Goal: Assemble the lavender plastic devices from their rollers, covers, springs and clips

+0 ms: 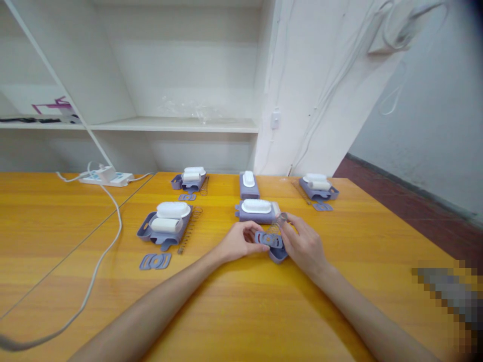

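Forearms [168, 306]: reach up from the bottom edge of the frame, over the wooden surface [234, 322].
Left hand [238, 242]: just below the frame's centre, thumb and fingers pinched on the left end of a flat grey-purple plate [272, 241].
Right hand [306, 246]: right of centre, fingers bent beside a thin metal spring [281, 219] and the plate's right end; cannot tell how tightly it grips.
Plate: between the hands, right of the frame's centre, the spring just above it.
Cup [278, 255]: grey-purple, below the plate and beside the right hand.
Case [253, 217]: just behind the hands, a white brush [255, 206] on top.
Left-side set [183, 235]: left of centre, with a white roller [166, 225], another brush [173, 209], a spring along its right side and a plate in front.
Cable [120, 221]: white, curving down to the lower left.
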A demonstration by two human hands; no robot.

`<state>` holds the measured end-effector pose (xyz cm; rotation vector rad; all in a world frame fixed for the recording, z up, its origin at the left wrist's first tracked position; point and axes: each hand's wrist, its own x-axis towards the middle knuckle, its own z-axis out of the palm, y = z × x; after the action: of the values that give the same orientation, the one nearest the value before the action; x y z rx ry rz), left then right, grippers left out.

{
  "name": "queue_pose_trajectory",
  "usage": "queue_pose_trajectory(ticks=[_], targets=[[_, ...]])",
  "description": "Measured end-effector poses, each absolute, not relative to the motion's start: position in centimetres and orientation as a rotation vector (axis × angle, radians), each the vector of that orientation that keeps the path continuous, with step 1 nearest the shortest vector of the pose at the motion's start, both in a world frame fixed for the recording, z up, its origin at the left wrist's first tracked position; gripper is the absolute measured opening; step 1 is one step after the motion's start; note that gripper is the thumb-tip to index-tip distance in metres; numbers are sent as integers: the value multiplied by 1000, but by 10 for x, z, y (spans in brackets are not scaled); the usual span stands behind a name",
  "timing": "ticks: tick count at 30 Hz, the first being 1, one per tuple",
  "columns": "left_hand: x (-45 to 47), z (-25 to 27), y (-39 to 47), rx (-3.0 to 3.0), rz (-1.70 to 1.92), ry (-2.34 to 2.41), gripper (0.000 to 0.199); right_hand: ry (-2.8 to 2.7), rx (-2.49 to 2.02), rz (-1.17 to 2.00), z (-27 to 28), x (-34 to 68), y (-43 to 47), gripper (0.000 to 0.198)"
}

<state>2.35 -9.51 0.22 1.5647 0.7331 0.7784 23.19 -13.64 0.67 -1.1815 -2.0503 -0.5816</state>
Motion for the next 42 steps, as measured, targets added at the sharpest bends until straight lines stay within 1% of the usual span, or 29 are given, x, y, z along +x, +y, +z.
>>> queue_pose_trajectory(ticks=[8, 14, 16, 20, 25, 26, 28, 30, 32, 34, 40, 42], targets=[[23, 3, -99, 1678, 677, 780, 46, -1912, -1176, -613, -4, 243, -132, 28], [24, 7, -102, 1823, 696, 770, 45, -2087, -1200, -556, 6, 238, -132, 40], [26, 9, -104, 1830, 744, 792, 48, -2039, -1240, -528, 5, 236, -130, 37], [30, 14, -112, 1891, 869, 906, 65, -1793, -1359, -466, -1, 232, -125, 29], [35, 17, -126, 2252, 887, 935, 68, -1524, -1363, -377, -3, 222, -122, 21], [36, 17, -128, 2335, 863, 927, 65, -1515, -1354, -338, -2, 221, -122, 20], [38, 16, -129, 2442, 824, 935, 50, -1512, -1341, -263, -1, 219, -122, 19], [38, 14, -128, 2467, 820, 969, 33, -1518, -1335, -193, 1, 218, -122, 17], [39, 11, -125, 2458, 841, 997, 22, -1510, -1344, -127, 1, 219, -122, 17], [39, 9, -122, 2455, 866, 1029, 17, -1474, -1358, -61, 0, 222, -120, 18], [37, 5, -115, 2357, 994, 1185, 11, -1328, -1359, 136, -3, 226, -116, 22], [36, 4, -114, 2335, 1003, 1218, 9, -1271, -1337, 248, -2, 222, -115, 24]])
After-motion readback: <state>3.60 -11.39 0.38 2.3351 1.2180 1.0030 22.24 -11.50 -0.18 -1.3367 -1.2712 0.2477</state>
